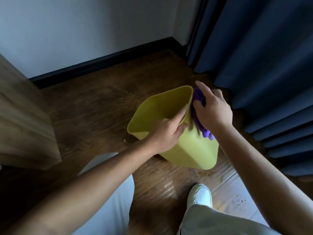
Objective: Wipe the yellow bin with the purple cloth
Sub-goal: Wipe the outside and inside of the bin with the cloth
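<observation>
The yellow bin (157,107) lies tilted on the wooden floor, its open mouth facing up and left. My left hand (166,131) grips the near rim, fingers inside the bin and thumb on the outside. My right hand (211,111) presses the purple cloth (198,97) against the bin's outer right wall. Most of the cloth is hidden under that hand; a bunched end sticks out below it.
A wooden cabinet (22,119) stands at the left. Dark blue curtains (264,65) hang at the right, close to the bin. A white wall with black skirting (101,63) is behind. My knees and a white shoe (200,195) are below.
</observation>
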A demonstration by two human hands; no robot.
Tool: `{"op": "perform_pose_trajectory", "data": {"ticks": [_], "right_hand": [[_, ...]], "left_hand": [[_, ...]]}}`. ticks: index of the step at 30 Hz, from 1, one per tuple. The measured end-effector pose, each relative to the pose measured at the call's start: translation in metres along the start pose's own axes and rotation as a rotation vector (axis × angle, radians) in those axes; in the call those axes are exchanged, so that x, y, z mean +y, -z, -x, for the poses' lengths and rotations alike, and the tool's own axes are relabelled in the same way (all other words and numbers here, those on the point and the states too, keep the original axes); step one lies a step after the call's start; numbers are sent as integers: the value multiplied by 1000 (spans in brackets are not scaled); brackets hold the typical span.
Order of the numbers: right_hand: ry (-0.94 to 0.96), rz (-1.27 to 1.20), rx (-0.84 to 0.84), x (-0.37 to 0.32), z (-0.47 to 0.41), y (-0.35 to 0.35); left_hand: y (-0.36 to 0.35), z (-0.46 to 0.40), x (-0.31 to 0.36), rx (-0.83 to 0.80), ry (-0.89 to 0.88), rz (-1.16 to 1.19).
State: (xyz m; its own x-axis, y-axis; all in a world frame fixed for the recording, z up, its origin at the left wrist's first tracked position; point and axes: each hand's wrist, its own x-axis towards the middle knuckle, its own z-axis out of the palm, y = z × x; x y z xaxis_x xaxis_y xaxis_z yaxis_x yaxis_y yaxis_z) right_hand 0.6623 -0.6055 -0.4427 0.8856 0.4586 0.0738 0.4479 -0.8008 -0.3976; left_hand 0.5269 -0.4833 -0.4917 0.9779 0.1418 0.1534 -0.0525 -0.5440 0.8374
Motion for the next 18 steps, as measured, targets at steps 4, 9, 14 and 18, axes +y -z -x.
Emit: {"op": "perform_pose_trajectory", "data": {"ticks": [4, 9, 14, 18], "right_hand": [[-61, -54, -5, 4, 1, 5], [-97, 33, -37, 1, 4, 13], [-106, 92, 2, -3, 10, 13], [-102, 105, 6, -5, 12, 12]], "left_hand": [[-4, 4, 2, 57, -79, -28], [-8, 4, 0, 55, -47, 62], [15, 3, -8, -58, 109, 246], [58, -11, -51, 284, 192, -76]]}}
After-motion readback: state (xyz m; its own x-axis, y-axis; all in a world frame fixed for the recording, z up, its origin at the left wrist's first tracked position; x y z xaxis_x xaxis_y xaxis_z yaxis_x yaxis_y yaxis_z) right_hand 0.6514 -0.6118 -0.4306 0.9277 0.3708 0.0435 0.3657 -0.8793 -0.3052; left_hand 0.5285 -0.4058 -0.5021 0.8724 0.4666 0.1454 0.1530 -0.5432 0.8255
